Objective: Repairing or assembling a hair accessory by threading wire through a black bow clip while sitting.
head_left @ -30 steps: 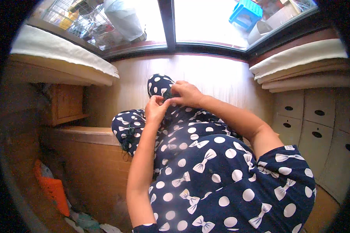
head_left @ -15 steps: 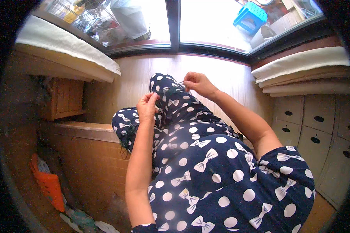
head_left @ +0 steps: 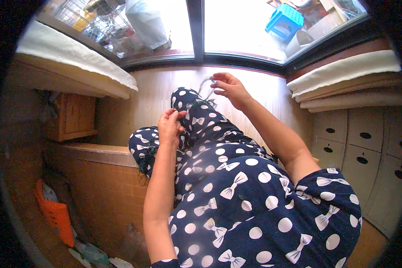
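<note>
Probably for easy reach, dark threads (head_left: 194, 106) lie over the right knee (head_left: 181, 93) near its edge. The right hand (head_left: 230, 89) has fingers loosely parted at a thin loop (head_left: 203, 81); the left hand's (head_left: 169, 126) nearly meet, hold unclear.

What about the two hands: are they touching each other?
No, the left hand and the right hand are apart, with the dark-blue polka-dot trouser leg showing between them.
</note>
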{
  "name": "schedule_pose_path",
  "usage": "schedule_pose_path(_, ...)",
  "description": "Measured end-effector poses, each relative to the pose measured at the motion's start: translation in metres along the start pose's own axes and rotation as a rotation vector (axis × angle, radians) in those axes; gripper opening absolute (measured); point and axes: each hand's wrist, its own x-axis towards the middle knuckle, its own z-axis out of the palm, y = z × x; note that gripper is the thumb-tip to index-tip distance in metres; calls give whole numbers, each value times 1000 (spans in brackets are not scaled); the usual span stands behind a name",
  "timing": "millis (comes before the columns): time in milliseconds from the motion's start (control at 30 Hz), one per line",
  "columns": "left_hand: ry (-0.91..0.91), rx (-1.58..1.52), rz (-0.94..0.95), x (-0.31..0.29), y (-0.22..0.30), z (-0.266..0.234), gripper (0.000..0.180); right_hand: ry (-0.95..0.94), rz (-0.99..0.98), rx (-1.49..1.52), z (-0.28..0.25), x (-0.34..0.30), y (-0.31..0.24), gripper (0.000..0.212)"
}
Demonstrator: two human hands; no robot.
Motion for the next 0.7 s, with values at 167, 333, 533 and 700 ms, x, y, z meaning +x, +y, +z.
schedule_pose_path(167,-5,9,-42,-6,7,3,16,-41,-226,-683,3,-4,19,39)
schedule_pose_path(333,35,-27,-55,-5,7,0,18,-151,-295,-877,30,-8,57,28)
schedule_pose_path(533,-50,58,-2,-6,11,4,15,-62,-389,-1030,42,8,67,18)
schedule_pose_path(700,-11,33,62,-4,7,0,13,-53,-128,-829,28,10,59,16)
